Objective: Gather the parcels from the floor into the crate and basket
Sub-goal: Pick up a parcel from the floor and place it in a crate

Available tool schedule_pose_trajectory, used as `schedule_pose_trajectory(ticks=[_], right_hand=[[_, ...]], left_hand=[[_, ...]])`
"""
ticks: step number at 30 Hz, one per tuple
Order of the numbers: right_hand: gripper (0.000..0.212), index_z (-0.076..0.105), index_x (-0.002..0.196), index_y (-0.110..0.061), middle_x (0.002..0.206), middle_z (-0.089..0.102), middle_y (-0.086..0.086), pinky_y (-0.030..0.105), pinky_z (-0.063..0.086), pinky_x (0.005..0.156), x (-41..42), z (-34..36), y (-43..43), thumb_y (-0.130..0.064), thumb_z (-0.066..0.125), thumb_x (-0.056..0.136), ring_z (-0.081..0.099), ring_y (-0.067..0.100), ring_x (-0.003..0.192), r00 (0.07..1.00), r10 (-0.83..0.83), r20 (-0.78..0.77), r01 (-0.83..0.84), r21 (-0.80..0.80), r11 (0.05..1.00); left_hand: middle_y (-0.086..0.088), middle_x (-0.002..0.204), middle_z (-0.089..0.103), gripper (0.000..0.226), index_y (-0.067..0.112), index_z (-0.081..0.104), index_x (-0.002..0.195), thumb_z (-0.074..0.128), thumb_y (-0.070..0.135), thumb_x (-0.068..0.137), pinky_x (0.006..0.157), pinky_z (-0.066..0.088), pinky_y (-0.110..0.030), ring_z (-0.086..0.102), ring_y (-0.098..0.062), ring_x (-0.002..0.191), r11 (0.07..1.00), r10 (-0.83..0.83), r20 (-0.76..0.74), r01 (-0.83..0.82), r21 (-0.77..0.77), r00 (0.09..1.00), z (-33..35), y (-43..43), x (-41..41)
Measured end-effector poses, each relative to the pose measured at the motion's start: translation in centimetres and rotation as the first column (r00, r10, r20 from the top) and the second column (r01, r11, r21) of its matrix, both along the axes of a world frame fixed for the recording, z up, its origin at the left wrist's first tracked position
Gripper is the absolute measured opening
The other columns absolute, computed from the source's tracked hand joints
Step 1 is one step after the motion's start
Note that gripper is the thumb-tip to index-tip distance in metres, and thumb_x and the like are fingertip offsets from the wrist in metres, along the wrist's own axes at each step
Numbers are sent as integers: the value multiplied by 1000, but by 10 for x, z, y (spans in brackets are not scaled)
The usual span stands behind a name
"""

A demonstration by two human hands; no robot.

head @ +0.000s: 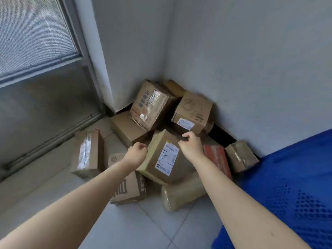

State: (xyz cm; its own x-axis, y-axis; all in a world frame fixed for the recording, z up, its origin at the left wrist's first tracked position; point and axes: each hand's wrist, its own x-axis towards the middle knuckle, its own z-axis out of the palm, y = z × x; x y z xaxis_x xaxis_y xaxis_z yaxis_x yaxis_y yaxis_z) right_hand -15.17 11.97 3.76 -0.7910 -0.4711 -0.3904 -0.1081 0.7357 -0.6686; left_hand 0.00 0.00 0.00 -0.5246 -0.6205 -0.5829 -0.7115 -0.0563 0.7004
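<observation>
Head view: two grey walls (242, 51) meet in a corner, and on the left stands a grey door (45, 105) with a mesh-covered pane. Pale floor tiles (134, 227) run below them. At the right edge a blue crate (291, 186) of perforated plastic stands on the floor, just beside the heap.

The parcels lie piled in the corner, all of them on the floor and outside the crate. A taped box (152, 105) sits tilted at the top of the heap. Next to it a box with a printed circle (193, 110) leans against the right wall. A long taped box (88, 151) lies apart on the left. A printed box (129, 189) lies under the left forearm, and a wrapped parcel (181, 194) lies in front. A red parcel (217, 157) and a small taped parcel (240, 156) rest between the heap and the crate.

In the middle, tilted on the others, is the labelled parcel (156, 146), its white label facing up. The right hand (191, 143) grips its far top edge, fingers curled over it. The left hand (137, 153) is curled against its left edge. Whether that hand has a hold I cannot tell.
</observation>
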Motion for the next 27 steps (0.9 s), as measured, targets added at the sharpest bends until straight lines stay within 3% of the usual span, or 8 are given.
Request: schedule_pose_trajectory(ticks=[4,9,13,16,21,23,25,27], right_hand=[[52,19,151,-19,149,27,14,31,32,80,-13,-100,-10,-27,39,103,48,31,119,986,-167,0,167,21,986],[62,6,155,-26,151,39,8,35,33,92,-6,-180,-16,-49,29,103,44,31,131,967,-227,118,243,-151,958],[62,18,151,-34,139,53,-4,42,41,103,4,-192,-9,-55,40,97,53,22,122,959,-247,139,275,-243,930],[44,42,134,-36,121,62,-12,43,46,99,11,-186,-1,-57,46,95,59,12,111,963,-211,167,257,-337,906],[79,59,128,-39,127,65,-6,50,40,108,-6,-159,17,-91,34,72,57,21,123,945,-138,297,247,-370,896],[76,62,124,-45,117,71,-8,48,40,107,-3,-153,29,-91,27,76,61,18,115,933,-29,360,158,-337,928],[62,56,125,-51,117,67,-19,41,33,110,10,-159,38,-84,22,85,58,5,110,918,79,389,28,-262,965],[68,50,135,-50,136,57,-20,46,23,118,26,-171,43,-85,25,83,48,6,128,884,180,432,-91,-219,972]], left_hand=[[-3,133,48,41,18,50,133,44,32,95,96,40,-31,49,-18,115,999,23,-113,-26,-26,993,-97,-14,-23],[9,125,51,46,22,53,130,44,50,94,86,31,-23,45,-6,108,998,16,-319,-32,-46,948,-159,-19,-39],[10,131,52,87,29,52,132,36,87,70,105,37,-38,48,-12,123,1000,-4,-326,-4,-25,945,-168,-11,-29],[8,147,35,107,28,35,147,43,89,58,111,35,-43,41,-13,131,998,-53,-350,57,1,935,-152,-16,-27],[7,125,60,71,43,43,133,60,73,71,92,49,-32,65,-13,104,972,-96,-399,172,160,912,-124,-37,-19],[0,105,65,68,32,54,128,51,74,75,80,51,-32,69,-20,81,937,-101,-332,202,285,938,-124,-40,-10],[1,81,60,57,24,68,103,39,70,87,67,48,-26,59,-17,63,886,-93,-314,223,407,945,-127,-26,5],[1,92,72,62,28,72,99,26,70,93,76,50,-27,70,-17,81,822,-111,-307,261,507,945,-137,-10,18]])
